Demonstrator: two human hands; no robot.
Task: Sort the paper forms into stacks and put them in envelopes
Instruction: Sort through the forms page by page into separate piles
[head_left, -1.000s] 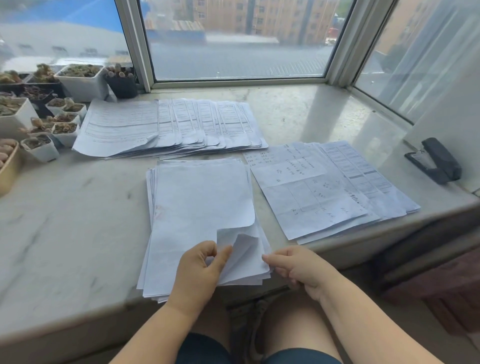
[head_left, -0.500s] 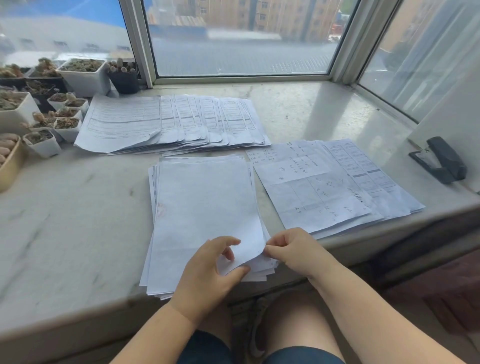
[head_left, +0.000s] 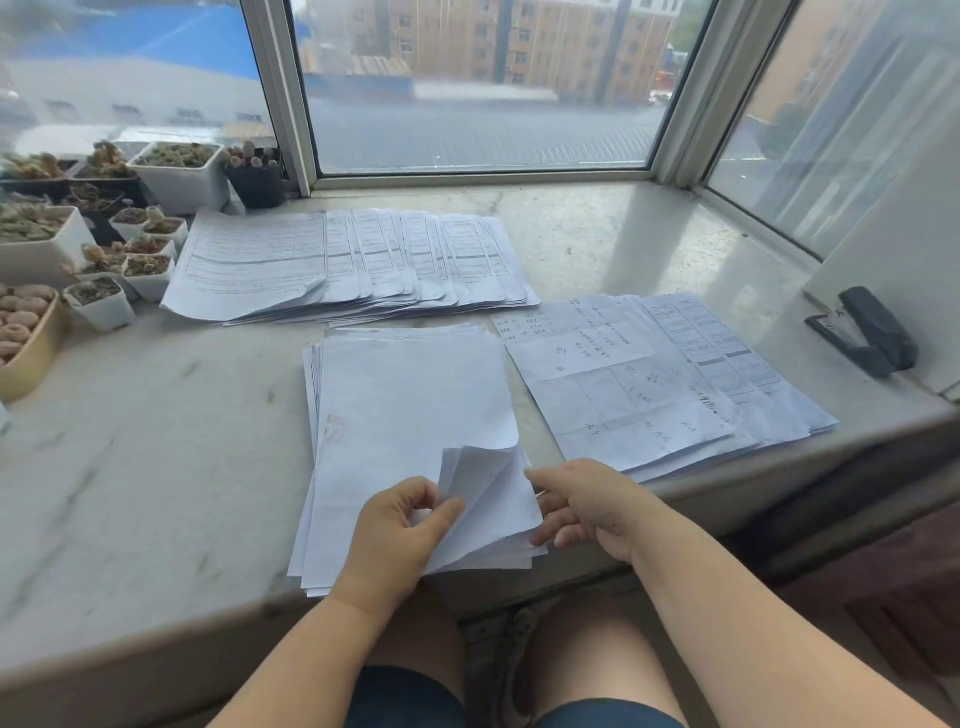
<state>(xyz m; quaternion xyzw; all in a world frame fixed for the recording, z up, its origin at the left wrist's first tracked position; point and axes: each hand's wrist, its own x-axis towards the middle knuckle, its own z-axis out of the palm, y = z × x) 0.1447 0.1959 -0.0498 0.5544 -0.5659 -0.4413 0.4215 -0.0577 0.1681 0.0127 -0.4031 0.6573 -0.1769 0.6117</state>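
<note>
A stack of blank-side-up paper forms (head_left: 405, 405) lies in front of me on the marble sill. My left hand (head_left: 400, 535) pinches the lifted near-right corners of the top sheets, which curl upward. My right hand (head_left: 587, 506) sits at the stack's right edge, fingers loosely curled, fingertips touching the lower sheets. A fanned row of printed forms (head_left: 337, 260) lies behind the stack. Another spread pile of forms (head_left: 649, 379), some handwritten, lies to the right. No envelope is in view.
Small white pots of succulents (head_left: 104, 249) crowd the far left, with a beige tray (head_left: 31, 348) beside them. A black stapler (head_left: 862, 338) sits at the right end of the sill (head_left: 145, 441). Window frames close off the back.
The corner sheets, pressed nearly flat half a second ago, are lifted and curled up again by my left hand. My right hand has slid slightly right along the stack's edge.
</note>
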